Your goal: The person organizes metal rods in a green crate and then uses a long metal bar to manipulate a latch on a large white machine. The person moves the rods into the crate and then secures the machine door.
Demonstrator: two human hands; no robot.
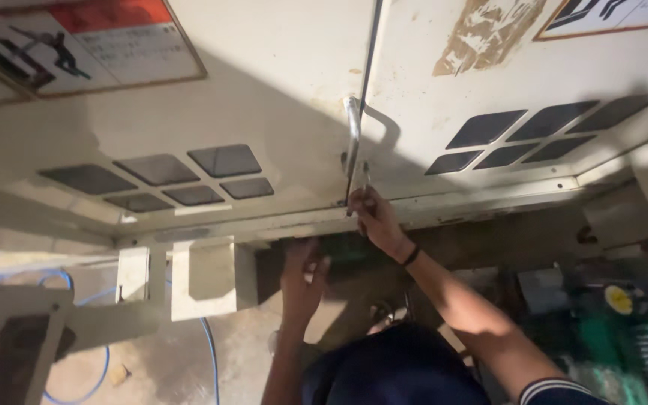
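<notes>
**Hand at the latch of a cream machine cabinet**

A dim workshop is showing here: a stained concrete floor (159,360) with a blue hose (208,352) looping across it, and above it a cream metal cabinet (279,90) with two doors and dark diamond-shaped vent panels (189,176).

The right hand (373,214) is closing around the lower end of the metal door handle (352,150), where the two doors meet, fingers curled and gripping it near the bottom edge. A dark band is sitting on that wrist. The left hand (301,281) is spreading wide, fingers apart, reaching up toward the shadowed gap under the cabinet's bottom edge; whether it is touching the metal I cannot tell.

To my eye, the step in hand is working the latch at the door seam. The next move is likely calling for a firm pull or turn on the handle while the open hand is steadying the door's lower edge.

To the right, green machinery (639,330) is standing in the gloom.
</notes>
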